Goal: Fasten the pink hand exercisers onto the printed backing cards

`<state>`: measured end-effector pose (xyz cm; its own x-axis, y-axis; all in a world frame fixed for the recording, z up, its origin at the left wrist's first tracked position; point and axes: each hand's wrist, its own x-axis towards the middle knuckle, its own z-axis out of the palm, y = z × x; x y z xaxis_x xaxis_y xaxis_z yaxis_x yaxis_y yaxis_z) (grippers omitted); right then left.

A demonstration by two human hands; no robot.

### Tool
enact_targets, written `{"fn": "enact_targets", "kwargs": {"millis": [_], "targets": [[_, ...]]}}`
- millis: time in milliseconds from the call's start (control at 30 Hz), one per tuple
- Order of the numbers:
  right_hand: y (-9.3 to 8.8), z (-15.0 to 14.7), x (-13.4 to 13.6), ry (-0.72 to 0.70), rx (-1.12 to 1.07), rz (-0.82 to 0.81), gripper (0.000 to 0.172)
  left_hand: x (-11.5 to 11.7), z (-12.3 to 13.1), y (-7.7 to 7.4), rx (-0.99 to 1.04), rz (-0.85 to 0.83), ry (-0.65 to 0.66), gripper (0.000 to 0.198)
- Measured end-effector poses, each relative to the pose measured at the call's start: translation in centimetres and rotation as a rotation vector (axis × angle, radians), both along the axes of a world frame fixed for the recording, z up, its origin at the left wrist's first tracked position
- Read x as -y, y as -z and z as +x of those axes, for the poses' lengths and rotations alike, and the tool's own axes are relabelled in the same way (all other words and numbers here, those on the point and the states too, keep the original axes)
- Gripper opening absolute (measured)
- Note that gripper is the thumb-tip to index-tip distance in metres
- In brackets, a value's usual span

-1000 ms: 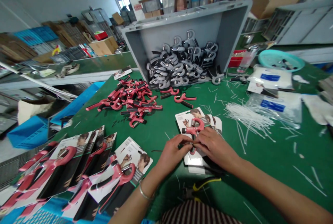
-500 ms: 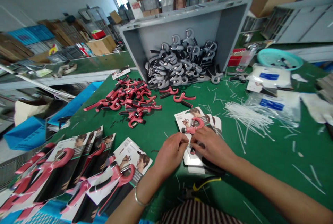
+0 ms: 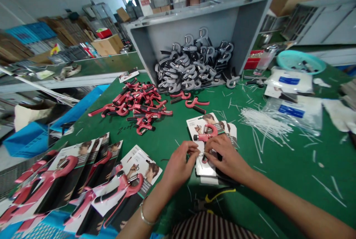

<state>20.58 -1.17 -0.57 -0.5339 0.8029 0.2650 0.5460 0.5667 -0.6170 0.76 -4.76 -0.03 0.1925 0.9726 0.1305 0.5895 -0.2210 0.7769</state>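
Note:
A pink hand gripper (image 3: pixel 206 133) lies on a printed backing card (image 3: pixel 204 122), which tops a small stack of cards on the green table (image 3: pixel 278 165). My left hand (image 3: pixel 179 165) pinches at the card's left edge, fingers closed on something too small to make out. My right hand (image 3: pixel 226 157) rests over the lower part of the pink hand gripper, fingers curled and pressing it to the card. The fingertips of both hands nearly meet just below the gripper's loop.
Finished carded grippers (image 3: pixel 83 179) fan out at the lower left. A heap of loose pink grippers (image 3: pixel 139 107) lies behind. A tipped grey bin (image 3: pixel 244 31) holds grey grippers (image 3: pixel 191 66). White ties (image 3: pixel 264 124), plastic bags (image 3: pixel 294 111), a teal bowl (image 3: pixel 300 62) sit right. Yellow-handled cutters (image 3: pixel 214 198) lie near me.
My hands have shifted slightly left and apart over the card; the left fingers now pinch at its edge. The view has tilted a little.

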Motion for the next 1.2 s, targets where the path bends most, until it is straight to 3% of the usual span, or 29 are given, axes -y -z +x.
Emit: {"fn": "enact_targets", "kwargs": {"millis": [67, 133, 267, 333, 433, 500, 600, 700, 767, 833, 900, 967, 1033, 1133, 1200], "targets": [[0.0, -0.4, 0.0, 0.0, -0.065, -0.04, 0.004, 0.4, 0.4, 1.5, -0.045, 0.049, 0.016, 0.051], [0.2, -1.1, -0.3, -0.031, -0.139, -0.089, 0.009, 0.6, 0.9, 3.1, -0.112, 0.113, -0.017, 0.065], [1.2, -1.3, -1.2, -0.117, -0.287, -0.18, 0.011, 0.2, 1.2, 4.9, -0.197, 0.167, -0.137, 0.032], [1.6, -0.5, -1.1, -0.132, -0.332, -0.19, 0.012, -0.1, 1.1, 4.9, -0.233, 0.172, -0.123, 0.024], [1.4, 1.8, 0.8, -0.032, -0.338, -0.122, 0.012, -0.4, 0.2, 4.0, -0.187, 0.13, -0.09, 0.023], [1.2, 3.5, 3.3, -0.026, -0.258, -0.065, 0.014, -0.5, -1.1, 3.1, -0.068, 0.058, -0.114, 0.023], [2.2, 4.8, 7.8, -0.284, 0.046, -0.106, 0.027, -0.7, -3.4, 1.7, 0.245, -0.114, -0.226, 0.026], [5.3, 3.9, 11.0, -0.277, 0.312, 0.01, 0.072, -1.2, -4.3, 0.9, 0.643, -0.337, -0.353, 0.04], [7.5, 2.9, 12.1, -0.23, 0.406, 0.09, 0.093, -1.4, -3.8, 0.7, 0.831, -0.522, -0.283, 0.046], [8.8, 2.1, 12.4, -0.176, 0.464, 0.118, 0.088, -1.5, -2.8, 0.6, 0.926, -0.689, -0.108, 0.041], [8.6, 1.9, 12.3, -0.113, 0.502, 0.099, 0.063, -1.6, -1.8, 0.6, 0.97, -0.779, 0.024, 0.037], [7.2, 2.6, 11.9, -0.101, 0.477, 0.0, 0.045, -1.5, -1.0, 0.7, 1.005, -0.789, 0.037, 0.033], [5.2, 4.2, 11.7, -0.135, 0.344, -0.212, 0.035, -1.4, -0.6, 0.7, 1.027, -0.747, -0.024, 0.031], [2.6, 7.4, 12.3, -0.141, 0.034, -0.718, 0.026, -1.1, -0.5, 0.9, 1.015, -0.608, -0.146, 0.031], [1.7, 9.0, 13.1, -0.04, -0.206, -1.053, 0.034, -0.8, -0.5, 1.1, 0.975, -0.552, -0.196, 0.031]]}}
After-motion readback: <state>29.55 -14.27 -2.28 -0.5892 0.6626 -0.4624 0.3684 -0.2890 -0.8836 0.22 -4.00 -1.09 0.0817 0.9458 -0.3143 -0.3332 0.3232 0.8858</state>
